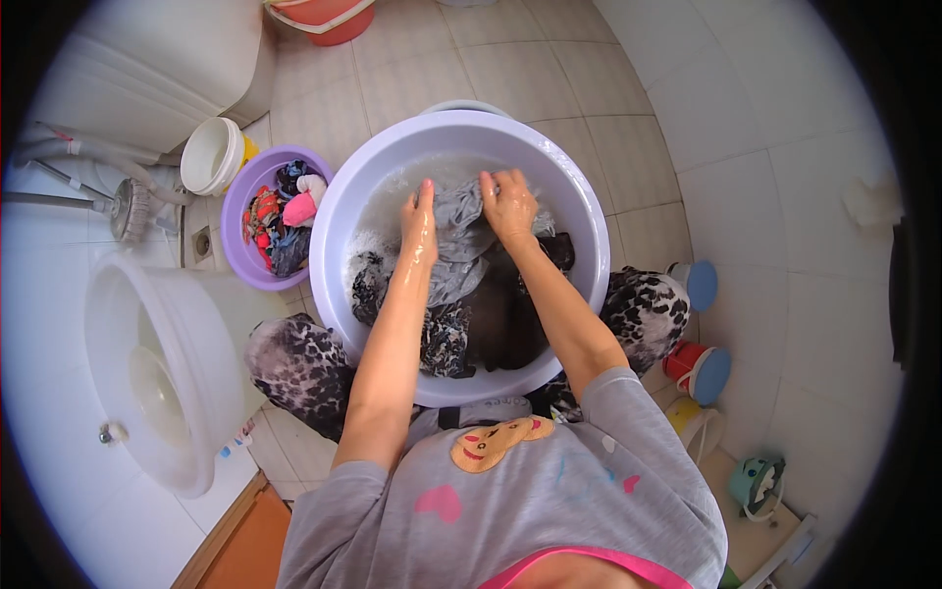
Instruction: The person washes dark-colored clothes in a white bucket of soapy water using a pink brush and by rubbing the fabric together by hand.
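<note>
A wet grey garment (457,228) is held up over soapy water in a large pale lavender basin (327,245). At its left edge is my left hand (420,228), closed on the cloth, with some fingers hidden from sight. My right hand (510,208) grips the top right of the same garment with bent fingers. Both hands and forearms glisten with water. Dark patterned clothes (446,339) and a dark brown piece of cloth (505,319) lie soaking closer to me. The basin sits between my knees.
Left of the basin stand a purple tub (235,250) of colourful clothes, a white bucket (208,162) and a big translucent tub (103,363). A red bucket (339,27) is at the far side. Several small lidded pails, one red with a blue lid (713,376), line the right wall.
</note>
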`<action>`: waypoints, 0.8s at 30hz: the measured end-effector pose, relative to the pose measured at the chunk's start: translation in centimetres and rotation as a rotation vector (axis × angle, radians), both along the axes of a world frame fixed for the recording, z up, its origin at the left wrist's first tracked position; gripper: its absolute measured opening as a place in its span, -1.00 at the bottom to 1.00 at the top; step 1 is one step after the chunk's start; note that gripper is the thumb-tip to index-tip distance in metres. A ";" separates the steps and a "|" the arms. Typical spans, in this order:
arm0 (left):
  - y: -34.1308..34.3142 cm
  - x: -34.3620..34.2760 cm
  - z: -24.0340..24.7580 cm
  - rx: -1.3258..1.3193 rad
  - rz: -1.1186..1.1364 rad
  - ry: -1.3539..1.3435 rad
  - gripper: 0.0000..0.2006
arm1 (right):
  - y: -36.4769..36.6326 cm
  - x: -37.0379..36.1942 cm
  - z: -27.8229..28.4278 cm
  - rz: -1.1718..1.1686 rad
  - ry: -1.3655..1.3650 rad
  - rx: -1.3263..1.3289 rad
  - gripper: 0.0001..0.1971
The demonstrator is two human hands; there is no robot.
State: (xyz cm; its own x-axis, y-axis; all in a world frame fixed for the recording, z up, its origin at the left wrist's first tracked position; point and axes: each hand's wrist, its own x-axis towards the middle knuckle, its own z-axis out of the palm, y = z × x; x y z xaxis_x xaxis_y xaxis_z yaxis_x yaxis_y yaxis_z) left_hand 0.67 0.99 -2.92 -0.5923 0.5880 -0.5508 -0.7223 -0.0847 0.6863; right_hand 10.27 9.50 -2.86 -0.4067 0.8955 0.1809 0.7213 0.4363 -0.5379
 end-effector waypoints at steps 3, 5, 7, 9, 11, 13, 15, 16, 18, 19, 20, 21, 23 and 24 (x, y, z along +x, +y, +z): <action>-1.2 -1.8 -3.6 -0.125 -0.147 0.612 -0.76 | -1.1 0.3 -1.2 0.046 0.096 0.162 -0.65; -1.8 -0.7 -3.0 -0.735 -0.254 1.645 -0.74 | -2.2 1.3 -1.2 0.372 -0.235 -0.125 -0.53; -2.1 -0.9 -2.6 -0.778 -0.482 1.531 -0.67 | -1.3 1.8 -1.4 0.468 -0.384 -0.091 -0.55; -2.0 -1.6 -2.8 -0.693 -0.400 1.410 -0.64 | 0.3 1.4 -2.8 0.279 -0.319 -0.149 -0.59; -1.1 -2.5 -4.3 -0.625 -0.242 1.155 -0.61 | -0.1 0.1 -2.8 0.110 -0.245 -0.216 -0.63; 0.0 -2.0 -4.5 -0.087 0.056 0.018 -0.62 | -2.9 -2.0 -1.9 0.019 0.399 -0.045 -0.73; 0.2 -2.9 -1.8 0.000 -0.144 -0.381 -0.59 | -6.0 -3.0 2.6 0.207 0.635 -0.036 -0.75; -0.1 -2.8 0.0 0.200 -0.245 -0.379 -0.60 | -7.7 -2.6 4.2 0.289 0.636 -0.044 -0.74; -1.2 -4.7 -1.4 0.520 -0.598 -0.436 -0.61 | -10.2 -1.7 6.2 0.465 0.586 0.009 -0.71; -1.0 -4.2 -1.4 0.520 -0.605 -0.437 -0.61 | -10.5 -1.2 6.6 0.540 0.527 0.073 -0.70; -0.8 -3.3 -1.4 0.493 -0.446 -0.427 -0.62 | -9.5 -1.2 6.2 0.573 0.491 0.232 -0.68; -0.6 -2.6 -1.5 0.465 -0.286 -0.415 -0.63 | -8.3 -1.2 5.7 0.523 0.411 0.161 -0.73; 0.4 -0.7 -1.0 0.367 -0.226 -0.390 -0.65 | -5.2 -1.6 4.2 0.304 0.369 0.153 -0.80; 1.1 0.2 -0.6 0.276 -0.165 -0.362 -0.67 | -3.7 -1.6 2.8 0.220 0.373 0.138 -0.85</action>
State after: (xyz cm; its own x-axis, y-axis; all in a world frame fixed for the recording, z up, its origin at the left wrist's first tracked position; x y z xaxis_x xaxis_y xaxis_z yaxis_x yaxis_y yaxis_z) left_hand 0.90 2.08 -3.55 -0.2778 0.8112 -0.5146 -0.9298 -0.0923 0.3564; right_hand 8.64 5.78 -0.09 -0.4695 0.7522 0.4624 0.3715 0.6433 -0.6694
